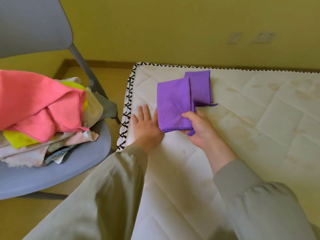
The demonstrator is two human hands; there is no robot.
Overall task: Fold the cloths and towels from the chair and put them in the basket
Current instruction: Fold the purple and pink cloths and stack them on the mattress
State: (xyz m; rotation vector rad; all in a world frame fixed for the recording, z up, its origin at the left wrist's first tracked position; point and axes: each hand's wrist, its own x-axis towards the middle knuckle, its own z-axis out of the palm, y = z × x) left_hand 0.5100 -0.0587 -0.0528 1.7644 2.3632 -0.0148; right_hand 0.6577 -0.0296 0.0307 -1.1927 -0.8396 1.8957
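A person is leaning over a bare white quilted mattress [259, 110] with black-and-white stitched edging. Their left hand [147, 125] is lying palm down on the mattress, its fingers [145, 110] straight and slightly spread, its side touching the left edge of a folded purple cloth [173, 103]. Their right hand [200, 130] is pinching the cloth's near right corner, thumb [187, 116] pressing on top and the other fingers curling underneath. The cloth is lying on the mattress near its left end, overlapping a second purple fold [200, 85] just behind it; whether that is a separate cloth cannot be told. To the left, a grey chair [60, 170] is holding an unfolded heap: a pink cloth [34, 101] on top, a yellow cloth [17, 139] and pale towels [26, 153] beneath.
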